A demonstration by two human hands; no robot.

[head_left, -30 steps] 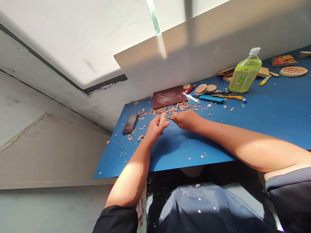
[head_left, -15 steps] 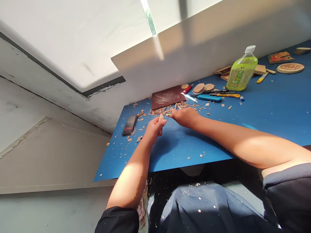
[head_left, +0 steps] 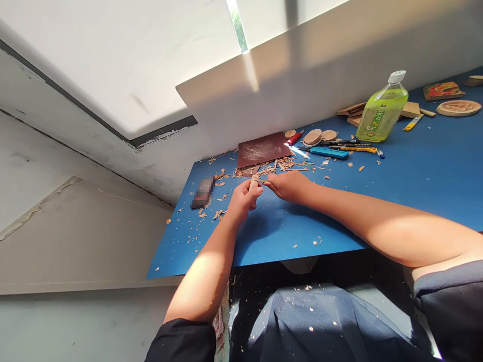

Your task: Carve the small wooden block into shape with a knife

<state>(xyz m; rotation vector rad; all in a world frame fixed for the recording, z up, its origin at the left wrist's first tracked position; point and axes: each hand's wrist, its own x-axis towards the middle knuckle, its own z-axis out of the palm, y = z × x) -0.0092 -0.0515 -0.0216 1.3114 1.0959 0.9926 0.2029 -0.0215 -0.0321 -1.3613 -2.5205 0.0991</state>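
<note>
Head view: nearest, the left hand [head_left: 243, 201] clasps a wooden piece [head_left: 254, 182], and the right hand [head_left: 289, 186] pinches a thin tool [head_left: 265, 182] just beside it, above a blue tabletop [head_left: 302, 226] strewn with wood shavings [head_left: 287, 165]. Beyond lie a sandpaper sheet [head_left: 261, 150], wooden discs [head_left: 312, 137], a blue box cutter [head_left: 329, 152] and a green bottle [head_left: 382, 114].

Wood shavings [head_left: 287, 165] lie before the sandpaper [head_left: 261, 150] on the desk [head_left: 302, 236]. A bottle [head_left: 382, 110] stands right of the utility knife [head_left: 358, 149].

1. On the label [head_left: 375, 125] of my green bottle [head_left: 382, 108], vertical Chinese characters show, but they're too small for me to read.
2. The colourful printed packet [head_left: 443, 91] at the far end has print I can't make out.
</note>
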